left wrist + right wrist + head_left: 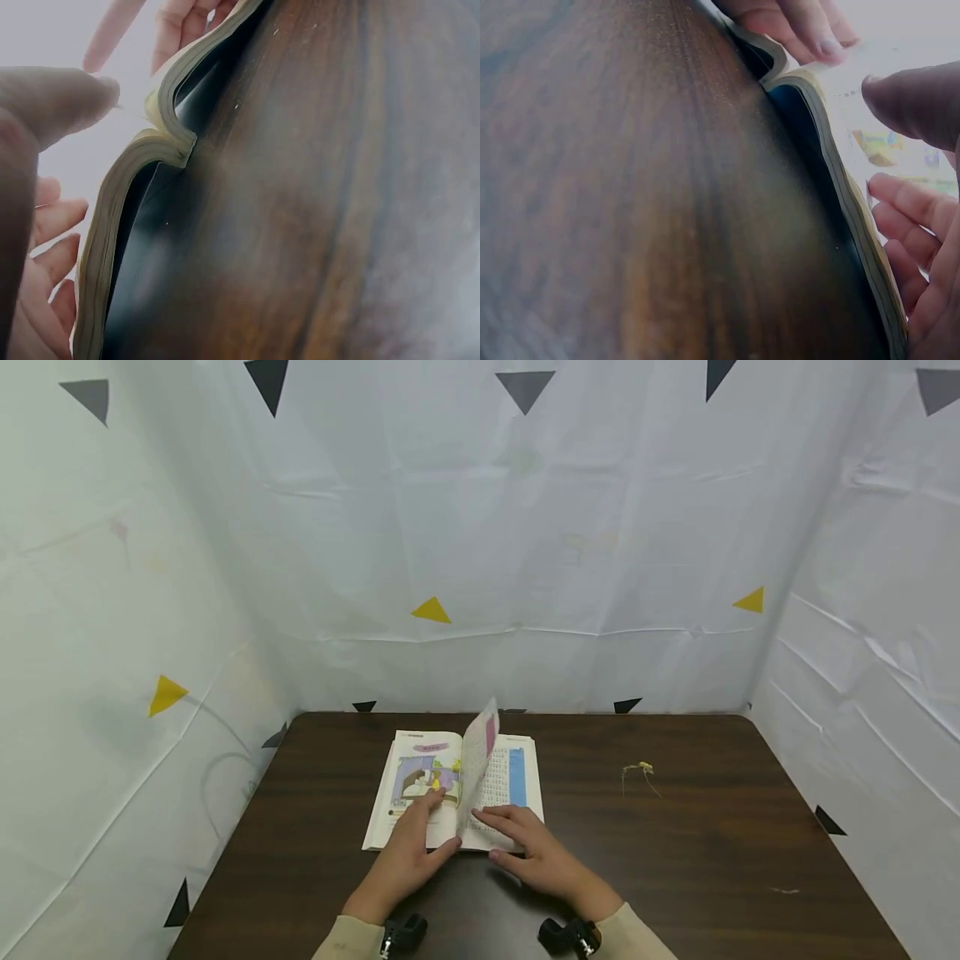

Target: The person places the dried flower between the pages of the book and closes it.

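Note:
An open book (383,814) lies on the brown table, with a picture on its left page and a blue-edged text block on the right. One page (474,760) stands nearly upright from the spine. My left hand (405,858) rests on the left page with extended fingers, its thumb at the lower end of the spine. Beside the standing page, my right hand (543,858) is spread over the lower right page, fingertips close to that page's base. Both wrist views show the book's thick page edges (112,195), curving down into the spine, and a thumb (919,101) above the pages.
To the right on the table (712,843) lies a small tangle of yellow string (642,767). A pale scrap (785,891) lies near the right edge. White sheeting (525,543) with triangle markers hangs behind and on both sides.

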`<state>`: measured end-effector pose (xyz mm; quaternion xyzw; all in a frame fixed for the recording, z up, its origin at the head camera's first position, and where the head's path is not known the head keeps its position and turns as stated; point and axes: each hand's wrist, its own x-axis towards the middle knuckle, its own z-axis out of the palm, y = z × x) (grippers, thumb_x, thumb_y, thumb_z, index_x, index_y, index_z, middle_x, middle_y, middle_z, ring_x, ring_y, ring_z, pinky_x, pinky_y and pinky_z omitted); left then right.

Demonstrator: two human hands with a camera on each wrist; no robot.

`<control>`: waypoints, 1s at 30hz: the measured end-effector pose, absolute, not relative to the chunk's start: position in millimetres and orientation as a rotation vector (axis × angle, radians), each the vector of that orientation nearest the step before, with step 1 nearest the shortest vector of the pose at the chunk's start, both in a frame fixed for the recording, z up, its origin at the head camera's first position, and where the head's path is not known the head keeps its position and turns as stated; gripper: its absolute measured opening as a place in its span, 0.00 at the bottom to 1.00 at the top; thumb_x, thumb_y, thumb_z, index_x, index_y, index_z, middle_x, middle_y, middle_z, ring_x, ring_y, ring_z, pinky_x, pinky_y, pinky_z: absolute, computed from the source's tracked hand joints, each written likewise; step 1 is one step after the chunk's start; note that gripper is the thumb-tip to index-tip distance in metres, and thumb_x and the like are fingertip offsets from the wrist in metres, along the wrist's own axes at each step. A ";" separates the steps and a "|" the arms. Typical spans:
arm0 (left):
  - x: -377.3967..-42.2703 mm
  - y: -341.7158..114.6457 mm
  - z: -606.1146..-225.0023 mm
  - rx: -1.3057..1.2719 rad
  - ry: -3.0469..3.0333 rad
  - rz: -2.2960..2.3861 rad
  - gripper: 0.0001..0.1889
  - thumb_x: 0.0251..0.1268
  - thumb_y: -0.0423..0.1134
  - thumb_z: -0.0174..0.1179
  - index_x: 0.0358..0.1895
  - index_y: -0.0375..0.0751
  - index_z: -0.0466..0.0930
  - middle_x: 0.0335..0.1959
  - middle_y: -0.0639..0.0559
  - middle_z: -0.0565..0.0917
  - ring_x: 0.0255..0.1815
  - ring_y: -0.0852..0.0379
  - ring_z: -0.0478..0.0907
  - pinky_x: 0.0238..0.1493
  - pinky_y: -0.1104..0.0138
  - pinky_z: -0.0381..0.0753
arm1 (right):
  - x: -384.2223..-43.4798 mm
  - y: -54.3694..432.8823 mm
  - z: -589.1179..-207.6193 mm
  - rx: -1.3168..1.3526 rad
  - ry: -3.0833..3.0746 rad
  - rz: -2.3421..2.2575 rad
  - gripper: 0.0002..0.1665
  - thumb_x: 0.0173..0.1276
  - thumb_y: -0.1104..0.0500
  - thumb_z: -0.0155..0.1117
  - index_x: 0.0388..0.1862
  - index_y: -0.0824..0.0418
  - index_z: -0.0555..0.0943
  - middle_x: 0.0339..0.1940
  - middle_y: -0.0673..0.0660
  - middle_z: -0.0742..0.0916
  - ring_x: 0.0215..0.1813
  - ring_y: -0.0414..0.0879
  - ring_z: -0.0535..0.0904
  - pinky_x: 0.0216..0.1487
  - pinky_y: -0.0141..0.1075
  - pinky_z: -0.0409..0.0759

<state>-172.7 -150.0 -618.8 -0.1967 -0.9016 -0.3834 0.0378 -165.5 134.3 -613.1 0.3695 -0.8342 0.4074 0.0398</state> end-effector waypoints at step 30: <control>-173.4 -153.1 -612.6 -0.768 -2.475 -0.959 0.25 0.63 0.17 0.63 0.50 0.53 0.95 0.69 0.52 0.88 0.78 0.40 0.78 0.78 0.38 0.72 | -179.1 155.2 -613.2 0.172 -2.451 1.978 0.06 0.80 0.62 0.68 0.48 0.61 0.90 0.44 0.59 0.92 0.41 0.42 0.84 0.32 0.29 0.80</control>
